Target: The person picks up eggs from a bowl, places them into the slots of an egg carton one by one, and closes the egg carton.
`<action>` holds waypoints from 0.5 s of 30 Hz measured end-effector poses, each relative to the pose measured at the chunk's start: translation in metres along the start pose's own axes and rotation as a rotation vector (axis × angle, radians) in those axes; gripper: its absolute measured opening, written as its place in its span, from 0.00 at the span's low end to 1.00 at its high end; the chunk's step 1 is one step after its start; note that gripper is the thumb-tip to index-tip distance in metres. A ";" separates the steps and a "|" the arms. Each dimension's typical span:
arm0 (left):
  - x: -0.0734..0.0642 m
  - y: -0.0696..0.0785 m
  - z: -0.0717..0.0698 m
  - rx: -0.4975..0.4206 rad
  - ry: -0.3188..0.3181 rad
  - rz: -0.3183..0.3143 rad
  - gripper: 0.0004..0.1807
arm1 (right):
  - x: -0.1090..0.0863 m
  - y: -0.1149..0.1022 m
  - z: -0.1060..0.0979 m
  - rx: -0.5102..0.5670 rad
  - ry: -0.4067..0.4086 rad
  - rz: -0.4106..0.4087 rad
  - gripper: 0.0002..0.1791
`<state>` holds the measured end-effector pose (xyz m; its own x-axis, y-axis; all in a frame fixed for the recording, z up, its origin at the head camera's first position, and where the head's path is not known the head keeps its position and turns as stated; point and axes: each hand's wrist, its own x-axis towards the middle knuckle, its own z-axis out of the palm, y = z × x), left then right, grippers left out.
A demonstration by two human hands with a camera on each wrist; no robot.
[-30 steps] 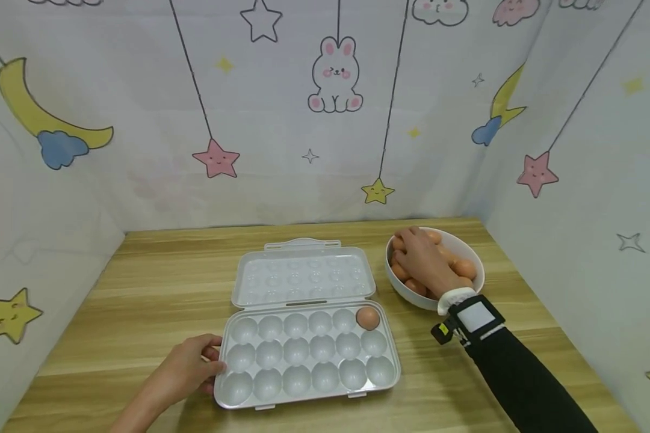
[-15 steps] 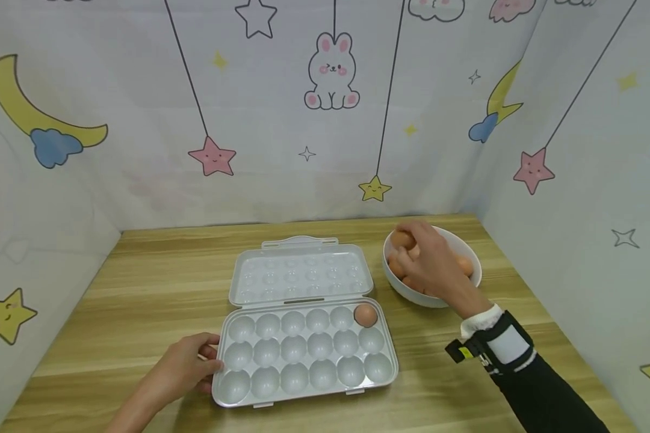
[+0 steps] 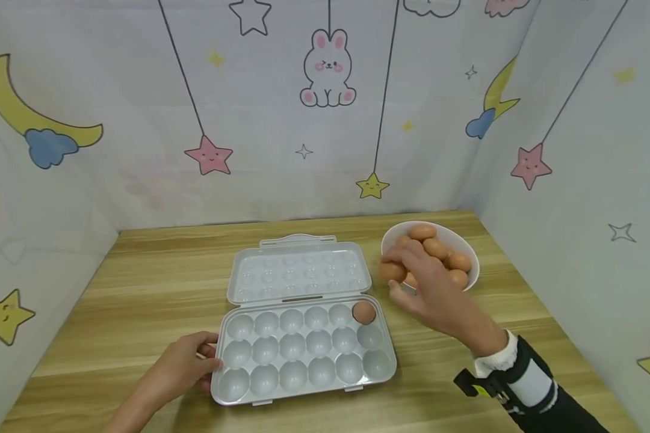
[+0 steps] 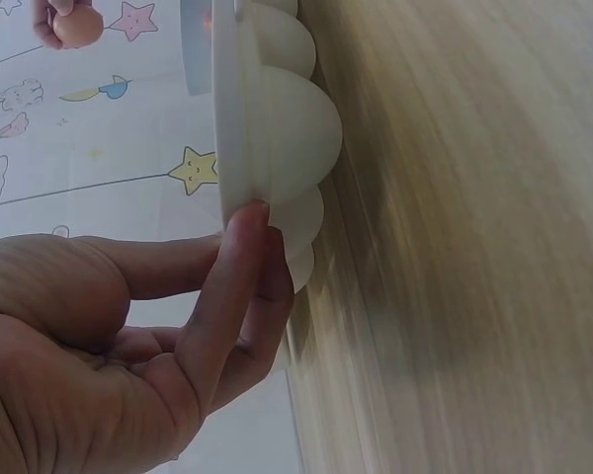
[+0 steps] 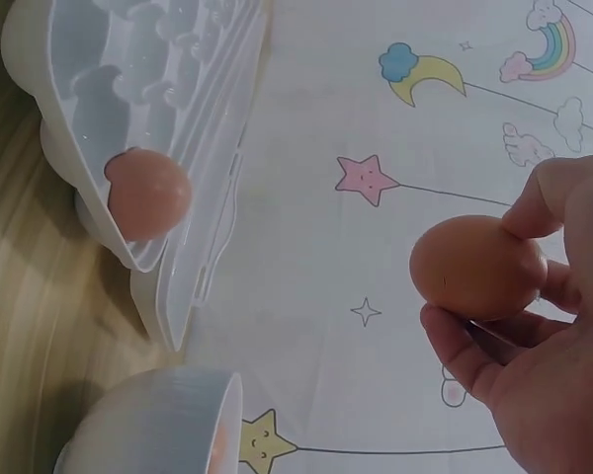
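In the head view a white plastic egg tray (image 3: 303,394) lies with its clear lid (image 3: 299,273) folded back. One brown egg (image 3: 364,313) sits in its far right cup. My left hand (image 3: 180,367) holds the tray's left end, fingers and thumb pinching the rim in the left wrist view. Between thumb and fingers of my right hand (image 3: 439,291) is another brown egg (image 3: 392,271), raised at the near left side of a white bowl (image 3: 459,240). The right wrist view shows this held egg (image 5: 474,269) plainly. Part of the bowl is hidden behind that hand.
Several brown eggs (image 3: 436,248) are piled in the bowl, to the right of the tray. Wooden tabletop (image 3: 157,282) extends left of the tray. A printed cloth (image 3: 271,120) hangs behind the table and along both sides.
My right hand has lifted an egg out of the bowl and drawn it toward the near left, beside the rim. The left hand has stayed at the tray's end.
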<state>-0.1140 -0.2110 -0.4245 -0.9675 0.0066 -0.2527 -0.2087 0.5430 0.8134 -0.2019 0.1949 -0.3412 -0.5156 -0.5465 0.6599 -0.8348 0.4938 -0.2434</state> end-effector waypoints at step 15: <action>-0.001 0.002 0.000 -0.012 0.001 -0.028 0.27 | -0.036 -0.014 0.022 0.110 -0.189 0.089 0.17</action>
<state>-0.1136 -0.2096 -0.4224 -0.9613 -0.0096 -0.2753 -0.2379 0.5329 0.8120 -0.1756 0.1927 -0.3770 -0.6065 -0.6261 0.4901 -0.7951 0.4746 -0.3777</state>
